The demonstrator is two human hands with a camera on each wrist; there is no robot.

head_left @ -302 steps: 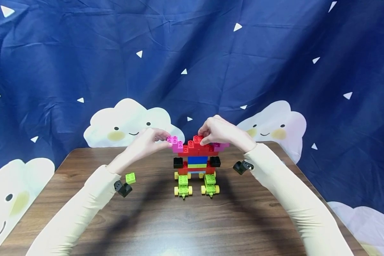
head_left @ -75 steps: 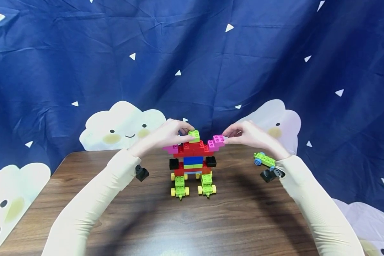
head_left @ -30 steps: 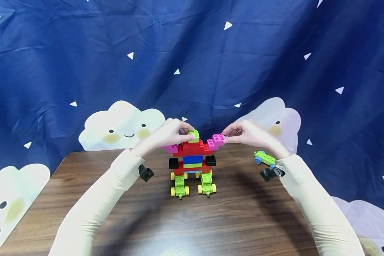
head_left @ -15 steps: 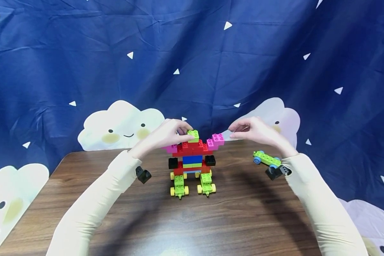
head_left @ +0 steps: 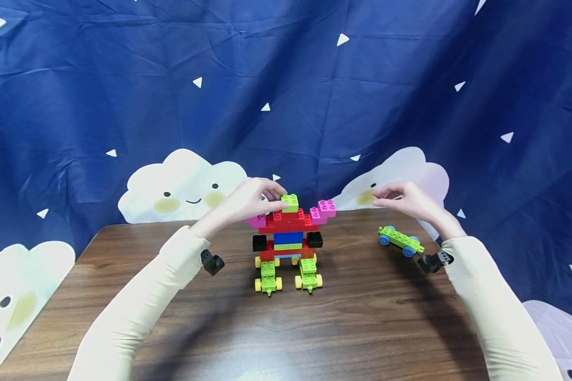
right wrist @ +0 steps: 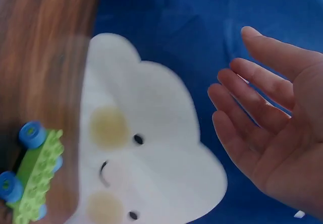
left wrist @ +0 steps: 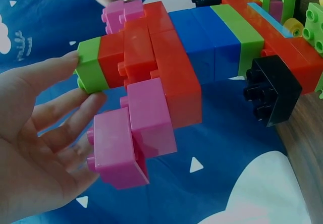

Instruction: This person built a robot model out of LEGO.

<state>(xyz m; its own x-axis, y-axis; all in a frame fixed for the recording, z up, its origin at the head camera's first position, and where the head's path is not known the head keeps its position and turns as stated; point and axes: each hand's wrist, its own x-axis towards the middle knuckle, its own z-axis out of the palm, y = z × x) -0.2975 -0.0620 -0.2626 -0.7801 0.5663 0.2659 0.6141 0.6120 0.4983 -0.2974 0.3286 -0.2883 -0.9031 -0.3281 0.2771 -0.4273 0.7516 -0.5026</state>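
Observation:
A toy brick figure (head_left: 288, 225) stands upright mid-table on two green wheeled feet with yellow wheels. Its body is red, blue and green, with black bricks at the sides and stepped pink bricks (head_left: 326, 207) as arms. On its top sits a light green brick (head_left: 289, 202). My left hand (head_left: 248, 201) pinches that green brick between thumb and fingers, as the left wrist view also shows (left wrist: 48, 128). Off to the figure's right, my right hand (head_left: 412, 201) hangs in the air with loosely bent fingers, holding nothing; it appears empty in the right wrist view too.
A green wheeled base (head_left: 400, 241) with blue wheels rests on the brown wooden table (head_left: 343, 328) at the right, below my right hand. Behind the table's back edge hangs a blue curtain (head_left: 286, 79) with white clouds.
The green brick, on the table at left ten seconds ago, now tops the figure. My right hand has let go of the pink arm brick and moved right. My left hand stays in place.

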